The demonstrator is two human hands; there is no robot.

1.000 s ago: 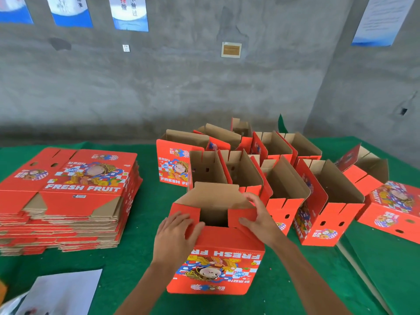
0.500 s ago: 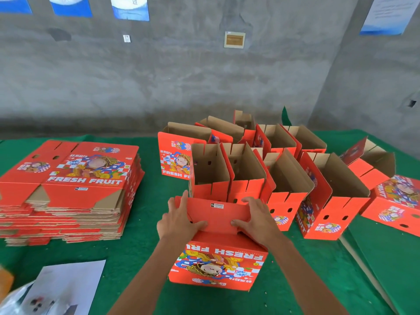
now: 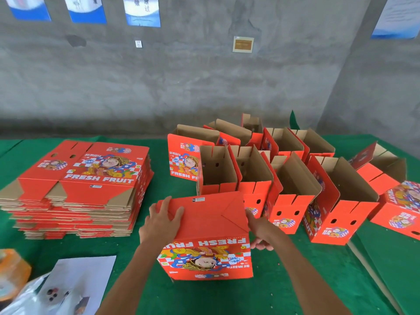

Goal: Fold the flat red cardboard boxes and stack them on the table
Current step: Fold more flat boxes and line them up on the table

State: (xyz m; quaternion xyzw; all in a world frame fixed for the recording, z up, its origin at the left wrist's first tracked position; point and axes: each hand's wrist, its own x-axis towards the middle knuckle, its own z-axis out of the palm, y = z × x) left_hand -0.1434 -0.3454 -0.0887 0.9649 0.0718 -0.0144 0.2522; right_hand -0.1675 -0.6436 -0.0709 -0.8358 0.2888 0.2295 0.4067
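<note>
Box (image 3: 205, 237) in hand, upside down at 6 o'clock on the green surface (image 3: 172, 298), bottom flaps closed on top. My left hand (image 3: 162, 220) grips the flap's left edge, fingers laid flat over it; my right hand (image 3: 261, 233) curls round the right side wall. To finish well, I judge both hands should press the flaps until the tabs lock, then turn the box upright. Flat boxes (image 3: 77, 189) are stacked at 10 o'clock; folded boxes (image 3: 272, 176) crowd close at 1 o'clock, leaving little room. Paper sheet (image 3: 77, 285) lies at 8 o'clock.
</note>
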